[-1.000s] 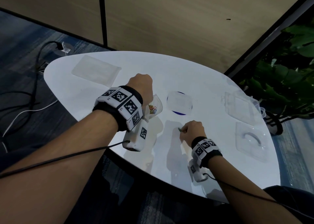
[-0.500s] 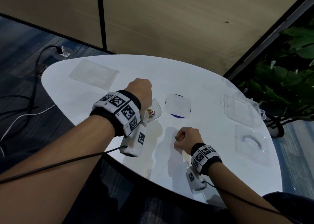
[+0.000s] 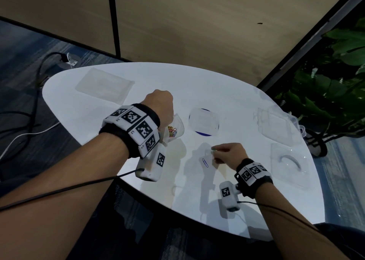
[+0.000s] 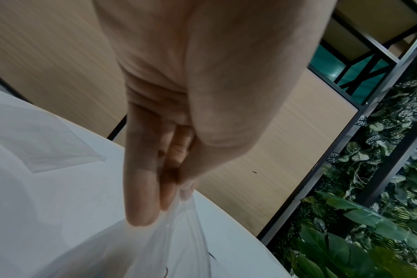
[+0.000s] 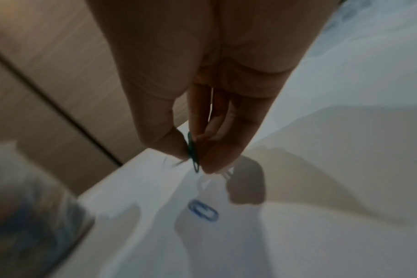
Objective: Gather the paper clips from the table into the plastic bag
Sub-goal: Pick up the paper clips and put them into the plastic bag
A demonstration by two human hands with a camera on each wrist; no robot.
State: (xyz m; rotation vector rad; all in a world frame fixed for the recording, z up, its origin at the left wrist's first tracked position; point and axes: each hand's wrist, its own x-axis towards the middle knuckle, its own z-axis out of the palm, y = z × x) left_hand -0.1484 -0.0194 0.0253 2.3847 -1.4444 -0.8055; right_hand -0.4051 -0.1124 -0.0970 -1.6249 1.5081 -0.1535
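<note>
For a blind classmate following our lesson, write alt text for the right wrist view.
The right hand pinches a green paper clip between thumb and fingertips just above the white table. A blue paper clip lies flat on the table below it; the picture is dim and blurred.

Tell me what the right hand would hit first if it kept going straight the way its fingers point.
The right hand, pinching a green paper clip, points down toward the white table. Probably it would meet bare tabletop first, just beside the blue paper clip; depth is unclear.
</note>
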